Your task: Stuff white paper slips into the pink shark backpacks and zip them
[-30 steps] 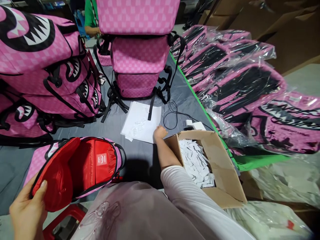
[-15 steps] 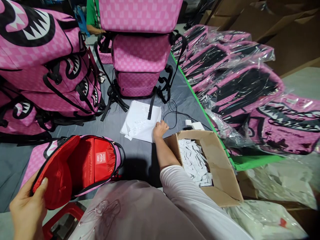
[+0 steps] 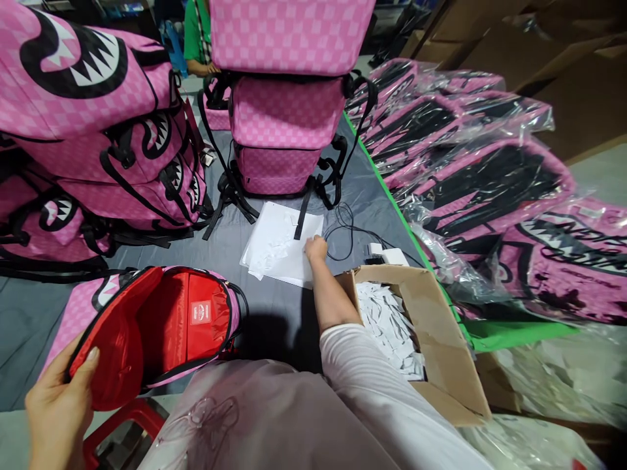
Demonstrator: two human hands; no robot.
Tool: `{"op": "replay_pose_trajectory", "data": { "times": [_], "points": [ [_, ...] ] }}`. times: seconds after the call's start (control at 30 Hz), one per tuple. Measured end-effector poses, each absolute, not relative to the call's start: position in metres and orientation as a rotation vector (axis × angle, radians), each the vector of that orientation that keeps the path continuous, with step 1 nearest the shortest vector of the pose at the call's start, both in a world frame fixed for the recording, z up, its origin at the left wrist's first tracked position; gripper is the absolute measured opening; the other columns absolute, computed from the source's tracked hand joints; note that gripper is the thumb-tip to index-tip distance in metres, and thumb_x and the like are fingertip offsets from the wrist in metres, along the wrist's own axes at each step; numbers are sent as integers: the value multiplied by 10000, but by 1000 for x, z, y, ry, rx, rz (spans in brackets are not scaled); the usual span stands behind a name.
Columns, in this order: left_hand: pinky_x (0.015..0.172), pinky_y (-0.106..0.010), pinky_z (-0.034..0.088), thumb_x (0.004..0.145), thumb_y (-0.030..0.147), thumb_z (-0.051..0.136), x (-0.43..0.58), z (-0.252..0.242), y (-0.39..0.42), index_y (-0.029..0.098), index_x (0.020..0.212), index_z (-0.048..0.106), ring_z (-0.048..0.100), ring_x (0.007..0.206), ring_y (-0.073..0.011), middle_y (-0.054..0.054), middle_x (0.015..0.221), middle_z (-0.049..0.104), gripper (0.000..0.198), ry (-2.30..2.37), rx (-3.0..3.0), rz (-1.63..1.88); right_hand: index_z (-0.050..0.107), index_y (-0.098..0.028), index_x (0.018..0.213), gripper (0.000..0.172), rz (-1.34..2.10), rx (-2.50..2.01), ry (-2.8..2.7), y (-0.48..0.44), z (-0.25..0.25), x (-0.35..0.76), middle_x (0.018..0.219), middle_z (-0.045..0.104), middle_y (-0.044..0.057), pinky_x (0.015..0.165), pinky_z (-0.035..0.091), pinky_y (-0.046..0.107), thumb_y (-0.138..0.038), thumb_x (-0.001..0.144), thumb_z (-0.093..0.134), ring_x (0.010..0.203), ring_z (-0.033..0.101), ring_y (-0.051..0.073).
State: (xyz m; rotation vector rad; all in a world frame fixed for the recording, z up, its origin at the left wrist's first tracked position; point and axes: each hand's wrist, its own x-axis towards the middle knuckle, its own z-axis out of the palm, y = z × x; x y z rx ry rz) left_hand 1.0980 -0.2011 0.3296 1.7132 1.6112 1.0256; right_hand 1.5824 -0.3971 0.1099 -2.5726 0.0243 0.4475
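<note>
At the lower left, my left hand (image 3: 61,395) is closed round the edge of the opened front panel of a pink backpack (image 3: 235,313), thumb on the red lining (image 3: 120,352). The bag lies unzipped, with a pale label (image 3: 200,313) inside. My right hand (image 3: 316,248) has its fingers curled at the right edge of a stack of white paper sheets (image 3: 289,269). What its fingertips hold, if anything, is hidden. Small white slips (image 3: 274,253) lie on the sheets, and a black strap end (image 3: 302,219) rests across them.
An open cardboard box (image 3: 445,326) of white paper strips stands by my right forearm. Stacked pink backpacks (image 3: 289,111) rise ahead and at left. Plastic-wrapped bags (image 3: 499,176) lie beyond the green edge (image 3: 386,189). Black cable (image 3: 350,228) loops near the papers. A person in green (image 3: 194,39) is behind.
The view has shifted slightly, so most things sit a little further right and lower. My left hand keeps its hold on the panel; my right hand stays at the paper's edge.
</note>
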Motion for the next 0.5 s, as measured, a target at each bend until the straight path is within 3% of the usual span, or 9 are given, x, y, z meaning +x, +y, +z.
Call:
{"op": "replay_pose_trajectory", "data": {
  "times": [0.1,0.23,0.37,0.5],
  "points": [
    [1084,-446,520,595,460,835,1103,334,-205,366,1210,773,707,1147,-314,49,1076,798,625,1635,1683,1006,669,-121,1278,364,352,-2575,-25,-391,121,1578,1161,719,208,855,470,308,-228,1037,418,1039,682,256],
    [1130,-444,495,624,412,850,1105,339,-208,473,1142,774,668,1242,-313,139,1099,784,528,1603,1643,980,690,-110,1260,396,189,-2518,-111,-388,134,1572,1073,738,187,843,455,308,-216,1018,395,978,674,255],
    [1117,-473,517,643,381,843,1097,336,-202,431,1140,785,704,1178,-308,117,1099,788,503,1540,1618,977,730,-101,1109,406,105,-2425,-258,-388,148,1569,879,732,121,796,449,272,-212,992,358,823,640,210],
    [1119,-524,515,706,352,818,1085,326,-188,388,1154,787,724,1120,-290,90,1130,786,450,1394,1668,948,705,-119,872,342,47,-2288,-373,-385,168,1563,626,610,24,701,430,253,-192,931,377,624,557,174]
  ]
}}
